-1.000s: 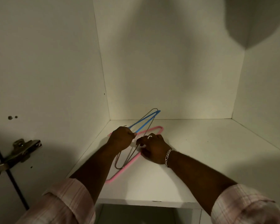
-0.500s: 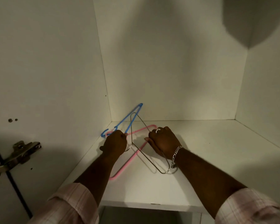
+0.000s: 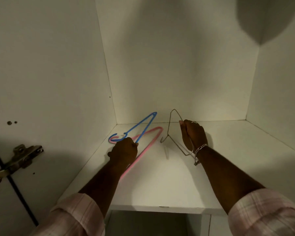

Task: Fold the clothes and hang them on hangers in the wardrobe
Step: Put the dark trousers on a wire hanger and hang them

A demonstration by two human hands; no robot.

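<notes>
Three hangers are inside the white wardrobe compartment. My right hand (image 3: 192,133) grips a thin metal wire hanger (image 3: 171,123) and holds it upright above the shelf (image 3: 160,181), its hook pointing left. My left hand (image 3: 124,150) holds the blue plastic hanger (image 3: 143,124) by its lower bar, tilted up toward the back left corner. A pink plastic hanger (image 3: 148,145) lies flat on the shelf beneath the blue one, partly hidden under my left hand and forearm. No clothes are in view.
The compartment has white side walls and a back wall (image 3: 177,65). A metal door hinge (image 3: 22,157) sits on the left panel. The shelf's front edge (image 3: 160,208) is between my forearms, with a lower compartment below.
My right hand has pulled the wire hanger away to the right, clear of the other two. My left hand keeps the blue hanger at the left; the pink hanger stays on the shelf.
</notes>
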